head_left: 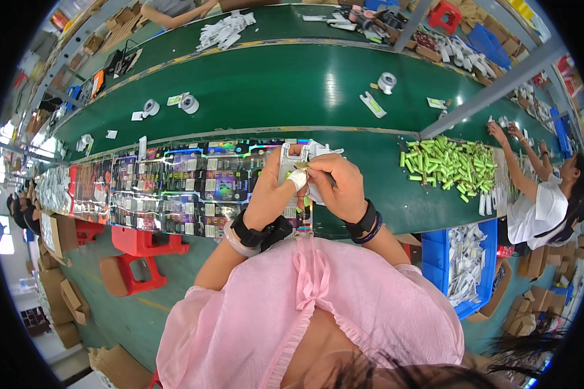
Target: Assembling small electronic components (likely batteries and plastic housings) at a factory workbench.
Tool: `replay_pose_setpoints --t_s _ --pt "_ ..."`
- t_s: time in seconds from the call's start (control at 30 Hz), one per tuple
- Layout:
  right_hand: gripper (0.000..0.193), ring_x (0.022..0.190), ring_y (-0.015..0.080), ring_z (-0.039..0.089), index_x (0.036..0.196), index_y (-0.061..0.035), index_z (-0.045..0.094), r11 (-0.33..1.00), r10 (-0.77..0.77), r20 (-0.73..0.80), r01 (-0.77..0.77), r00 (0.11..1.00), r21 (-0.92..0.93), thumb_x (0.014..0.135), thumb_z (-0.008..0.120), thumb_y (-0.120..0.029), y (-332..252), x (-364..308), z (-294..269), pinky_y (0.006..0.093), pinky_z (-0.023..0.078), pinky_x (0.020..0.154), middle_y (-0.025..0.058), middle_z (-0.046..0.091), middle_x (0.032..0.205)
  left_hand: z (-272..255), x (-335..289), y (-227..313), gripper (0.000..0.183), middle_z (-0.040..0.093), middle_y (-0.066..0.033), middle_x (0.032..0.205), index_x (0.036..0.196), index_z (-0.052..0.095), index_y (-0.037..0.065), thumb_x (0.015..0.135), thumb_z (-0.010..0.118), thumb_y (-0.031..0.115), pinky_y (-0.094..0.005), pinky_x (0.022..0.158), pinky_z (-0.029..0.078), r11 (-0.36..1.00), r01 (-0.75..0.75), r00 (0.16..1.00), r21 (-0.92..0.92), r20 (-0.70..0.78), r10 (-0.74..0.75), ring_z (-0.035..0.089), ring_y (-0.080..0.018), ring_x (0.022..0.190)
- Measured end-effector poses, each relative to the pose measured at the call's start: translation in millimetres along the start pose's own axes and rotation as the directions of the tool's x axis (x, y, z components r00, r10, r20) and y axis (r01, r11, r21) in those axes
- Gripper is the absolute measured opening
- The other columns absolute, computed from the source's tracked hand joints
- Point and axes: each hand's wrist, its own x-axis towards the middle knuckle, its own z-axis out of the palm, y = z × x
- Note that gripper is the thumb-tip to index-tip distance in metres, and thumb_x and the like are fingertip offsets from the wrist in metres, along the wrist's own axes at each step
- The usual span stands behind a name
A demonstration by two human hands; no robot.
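Observation:
Close together over the near edge of the green bench, my two hands meet on a small white plastic casing [294, 153]. My left hand [270, 189] is wrapped round the casing, with a white covering on its thumb. My right hand [341, 186] has its fingers pinched at the casing's near side, on something small that the fingers mostly hide. More white plastic parts [318, 148] lie just beyond my right fingers. A pile of bright green cylinders [444, 165] with dark ends lies on the bench to the right.
Shiny printed boxes [194, 185] cover the bench at my left. Beyond runs a green conveyor belt [272, 87] carrying white rolls [189, 104] and white pieces. A blue bin [436, 262] of white parts stands at right, red stools [139, 241] at left. A grey post [486, 87] slants above a co-worker's hands [498, 133].

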Motion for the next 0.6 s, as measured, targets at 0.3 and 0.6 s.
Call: replay_pose_setpoints --t_s 0.3,0.6 --pt "0.022 0.078 0.0231 0.064 0.096 -0.0054 0.069 0.984 -0.130 -0.109 0.116 0.986 -0.132 0.077 0.078 0.003 -13 -29 -53 0.0305 0.051 0.066 0.0098 0.065 0.090 57 -13 -9 0.048 0.056 -0.0069 0.097 0.138 0.039 0.003 0.091 0.047 -0.003 -0.0271 0.062 0.051 0.966 -0.067 0.996 0.251 0.069 0.051 0.056 -0.0106 0.072" --pt "0.024 0.071 0.0246 0.062 0.094 -0.0067 0.070 0.980 -0.155 -0.186 0.127 0.970 -0.153 0.073 0.079 0.000 -10 -39 -63 0.0336 0.049 0.062 0.0071 0.064 0.086 67 -12 -20 0.055 0.055 -0.0091 0.117 0.140 0.041 0.005 0.086 0.049 -0.002 -0.0249 0.065 0.052 0.953 -0.038 0.994 0.299 0.113 0.004 0.058 -0.0111 0.084"
